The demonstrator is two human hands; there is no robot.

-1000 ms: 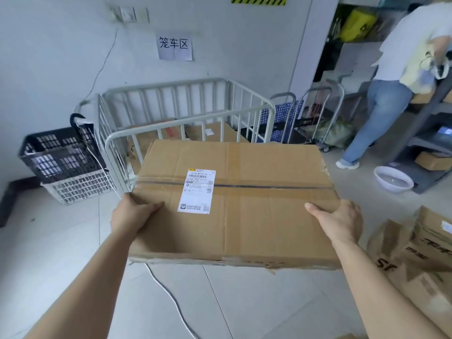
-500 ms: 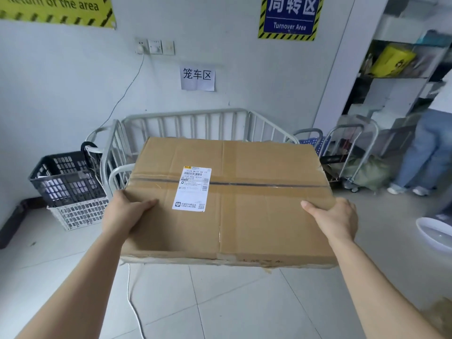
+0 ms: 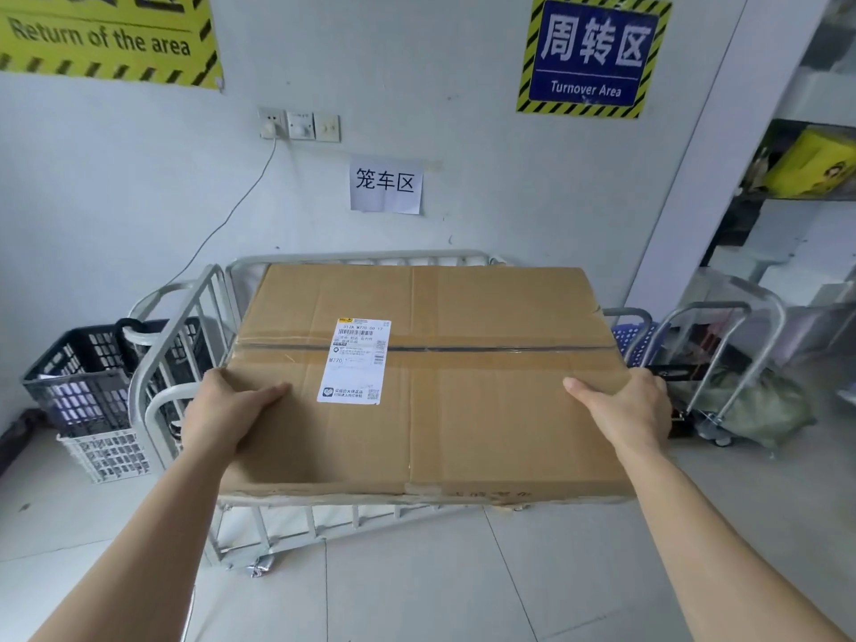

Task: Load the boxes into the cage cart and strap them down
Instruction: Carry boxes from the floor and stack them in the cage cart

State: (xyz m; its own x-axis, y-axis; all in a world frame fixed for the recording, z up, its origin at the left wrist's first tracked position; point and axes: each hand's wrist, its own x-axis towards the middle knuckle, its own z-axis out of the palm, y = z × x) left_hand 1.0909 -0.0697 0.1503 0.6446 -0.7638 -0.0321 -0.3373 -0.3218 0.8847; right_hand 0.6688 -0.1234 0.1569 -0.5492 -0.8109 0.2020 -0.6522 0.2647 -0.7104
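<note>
Cardboard box [image 3: 486,410], taped along the middle and bearing a white shipping label [image 3: 357,361], is held in the air above the grey cage cart [image 3: 324,258] by the wall. The left grip [image 3: 222,417] grasps its left edge and the right grip [image 3: 625,414] its right edge, thumbs lying on top

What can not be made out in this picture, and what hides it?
Head view only.
Inside of the cage cart: covered by the cardboard box, so its load cannot be told.
Fingers of the left hand and right hand: behind the box's sides; only thumbs show.
Shipping label: its small print is too small to read.
Yellow sign: cut off by the top edge.
</note>
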